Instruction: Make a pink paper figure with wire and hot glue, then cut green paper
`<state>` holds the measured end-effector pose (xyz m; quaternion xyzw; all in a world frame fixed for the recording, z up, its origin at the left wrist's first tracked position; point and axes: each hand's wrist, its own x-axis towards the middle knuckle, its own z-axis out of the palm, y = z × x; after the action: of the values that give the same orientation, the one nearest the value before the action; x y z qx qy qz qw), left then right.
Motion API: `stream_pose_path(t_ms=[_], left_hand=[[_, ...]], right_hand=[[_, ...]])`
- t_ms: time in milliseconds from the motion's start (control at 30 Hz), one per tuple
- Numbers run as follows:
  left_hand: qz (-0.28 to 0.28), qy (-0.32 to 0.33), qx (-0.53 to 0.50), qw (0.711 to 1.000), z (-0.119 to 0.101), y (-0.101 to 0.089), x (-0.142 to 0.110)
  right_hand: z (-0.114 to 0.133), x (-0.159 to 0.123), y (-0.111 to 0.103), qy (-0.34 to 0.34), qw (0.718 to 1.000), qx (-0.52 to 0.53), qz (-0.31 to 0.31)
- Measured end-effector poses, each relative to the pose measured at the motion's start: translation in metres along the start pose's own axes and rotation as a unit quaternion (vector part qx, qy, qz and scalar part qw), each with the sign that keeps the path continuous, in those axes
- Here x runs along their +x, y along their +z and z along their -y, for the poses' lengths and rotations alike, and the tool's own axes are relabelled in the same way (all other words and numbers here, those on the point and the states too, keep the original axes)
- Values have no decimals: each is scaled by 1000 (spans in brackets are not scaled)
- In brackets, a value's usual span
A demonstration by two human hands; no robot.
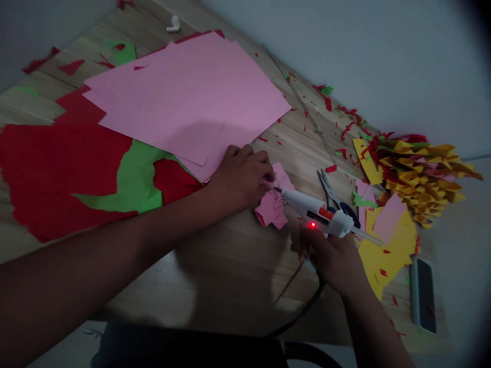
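My right hand (330, 255) grips a white hot glue gun (307, 202) with a red light lit on its side and a clear glue stick (370, 236) out of its back. The gun's nozzle points left and meets a small folded pink paper piece (274, 212), which has thin wire-like lines across it. Over the upper left part of that piece lies my left hand (245, 176), fingers curled and pressed at the nozzle tip. Whatever its fingertips pinch is hidden. Just beyond the gun rests a pair of scissors (328, 186), partly covered by it.
Pink sheets (192, 92) lie stacked above my left arm, with red paper (57, 179) and green paper (141, 179) beside them. At right are a yellow folded-paper bundle (425, 174), yellow paper (383, 260) and a phone (424, 294). A white earbud (174, 24) lies far off.
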<state>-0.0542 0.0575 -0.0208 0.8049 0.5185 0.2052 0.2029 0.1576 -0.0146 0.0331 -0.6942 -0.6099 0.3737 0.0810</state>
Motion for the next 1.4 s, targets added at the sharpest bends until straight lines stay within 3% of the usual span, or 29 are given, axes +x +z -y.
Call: stream_pose_path(t_ms=[267, 433, 633, 767, 1033, 1167, 1400], left_hand=[[-1, 0, 2, 1000, 0, 0, 0], [-5, 2, -1, 1000, 0, 0, 0], [-1, -2, -4, 1000, 0, 0, 0], [-2, 2, -2, 1000, 2, 2, 0], [-7, 4, -7, 1000, 3, 2, 0], [-4, 2, -7, 1000, 1, 1, 0], [-1, -1, 1, 1000, 1, 1, 0]], right_hand=[[6, -4, 2, 2, 999, 11, -31], [3, 0, 1, 38, 998, 13, -38], [-6, 4, -1, -14, 999, 19, -38], [-2, -1, 0, 20, 997, 46, -65], [-7, 2, 2, 43, 995, 90, -23], [-14, 5, 0, 33, 995, 96, 0], [-3, 0, 5, -13, 996, 83, -32]])
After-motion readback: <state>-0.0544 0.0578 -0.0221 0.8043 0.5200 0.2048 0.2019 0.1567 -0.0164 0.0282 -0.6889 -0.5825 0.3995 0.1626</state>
